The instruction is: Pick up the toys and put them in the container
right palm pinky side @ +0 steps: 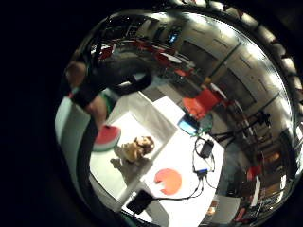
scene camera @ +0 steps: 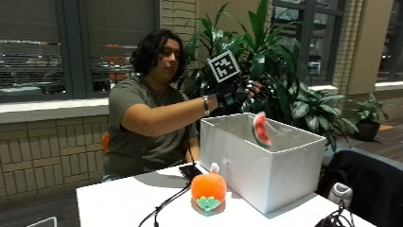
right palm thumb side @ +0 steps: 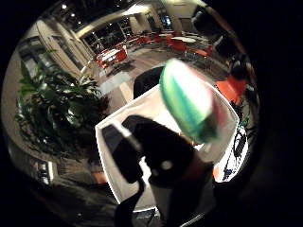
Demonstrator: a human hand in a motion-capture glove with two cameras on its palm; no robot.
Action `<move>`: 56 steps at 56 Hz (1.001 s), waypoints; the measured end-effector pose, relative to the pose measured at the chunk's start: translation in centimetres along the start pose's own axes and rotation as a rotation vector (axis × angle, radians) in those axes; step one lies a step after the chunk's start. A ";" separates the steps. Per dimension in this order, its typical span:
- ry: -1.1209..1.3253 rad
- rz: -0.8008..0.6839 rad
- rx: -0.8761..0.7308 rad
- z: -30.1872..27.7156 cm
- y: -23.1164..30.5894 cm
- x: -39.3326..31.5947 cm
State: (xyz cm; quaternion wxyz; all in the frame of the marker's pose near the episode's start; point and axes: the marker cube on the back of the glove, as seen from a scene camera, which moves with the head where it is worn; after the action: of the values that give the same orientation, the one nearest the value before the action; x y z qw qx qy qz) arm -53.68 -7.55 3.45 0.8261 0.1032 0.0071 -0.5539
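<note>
White counter [scene camera: 126,201] carries the open container [scene camera: 264,175]; above it the gloved grip [scene camera: 238,93] hangs wide, watermelon slice [scene camera: 260,129] in midair beneath, orange toy [scene camera: 208,188] near left.

A soft, plush-looking watermelon slice [scene camera: 261,129] above a white box [scene camera: 264,172] with smooth, matt walls; an orange toy [scene camera: 208,190] of fuzzy cloth sits on the smooth white tabletop [scene camera: 119,203]. The grip [scene camera: 238,92] wears matt black cloth.
</note>
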 end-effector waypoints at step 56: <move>-0.117 0.253 0.077 1.7 16.6 10.8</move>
State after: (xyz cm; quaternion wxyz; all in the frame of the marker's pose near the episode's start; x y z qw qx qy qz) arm -34.48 -11.72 6.48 0.8838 0.1022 -0.0756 -0.4502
